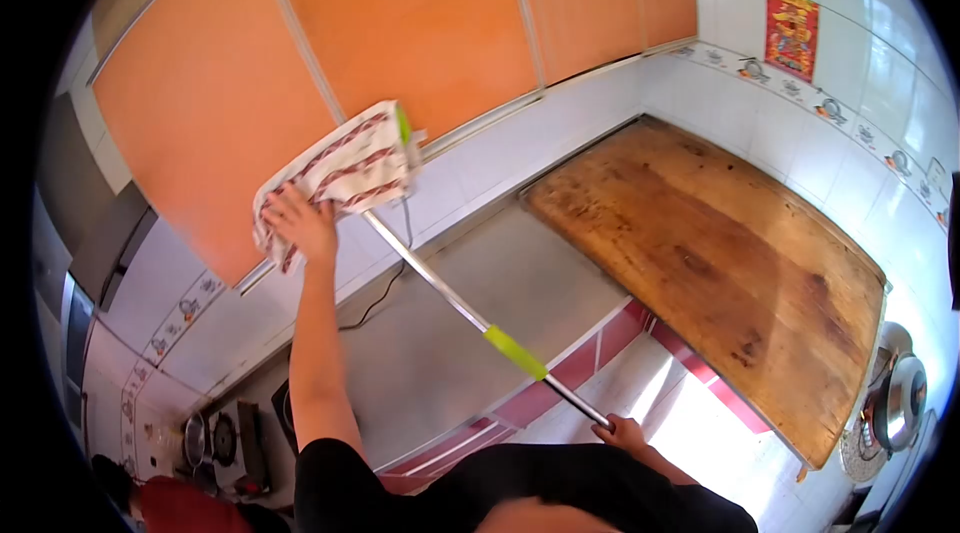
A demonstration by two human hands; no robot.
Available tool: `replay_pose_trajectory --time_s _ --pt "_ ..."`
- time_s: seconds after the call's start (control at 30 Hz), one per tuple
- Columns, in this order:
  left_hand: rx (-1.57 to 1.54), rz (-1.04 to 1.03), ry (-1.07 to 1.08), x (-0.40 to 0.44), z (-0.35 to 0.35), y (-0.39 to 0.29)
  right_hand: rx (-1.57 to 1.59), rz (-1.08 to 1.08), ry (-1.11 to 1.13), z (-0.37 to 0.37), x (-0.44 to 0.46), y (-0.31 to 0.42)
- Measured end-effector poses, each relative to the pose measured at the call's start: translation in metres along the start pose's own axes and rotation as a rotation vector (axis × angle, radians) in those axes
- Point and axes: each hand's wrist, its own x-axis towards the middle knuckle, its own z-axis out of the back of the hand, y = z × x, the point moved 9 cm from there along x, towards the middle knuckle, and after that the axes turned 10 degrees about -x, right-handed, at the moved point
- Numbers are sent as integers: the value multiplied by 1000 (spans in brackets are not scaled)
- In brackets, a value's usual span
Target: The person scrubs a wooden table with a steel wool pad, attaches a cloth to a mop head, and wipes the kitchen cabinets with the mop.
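Note:
A striped red and white cloth (350,165) is wrapped over the flat head of a mop, and a bit of green shows at its right end. My left hand (298,221) lies on the cloth's left part with its fingers spread, pressing against it. The cloth is in front of the lower edge of the orange cabinet doors (400,23). From the head, a silver pole (425,273) with a green grip (515,353) slants down to the right. Near its lower end, my right hand (622,433) is closed around the pole.
Below the cabinets runs a grey counter (480,283) with a black cord (375,311). A large brown wooden board (700,263) covers the right side. Pots (900,403) stand at far right. A stove (238,443) and a person in red (185,508) are at lower left.

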Motion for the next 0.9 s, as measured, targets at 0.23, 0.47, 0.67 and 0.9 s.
replay_pose_trajectory --time_s 0.23,0.47,0.67,0.9 --pt "-179 -199 -148 73 20 -163 126 5 -98 80 24 -30" --pt "-290 -336 -83 118 -62 -339 319 -92 -229 139 58 -74" --pt "-203 -429 275 105 -165 -460 347 -108 -170 171 79 -148" --pt "-188 -479 203 137 -214 -513 449 -112 -26 220 109 -151"
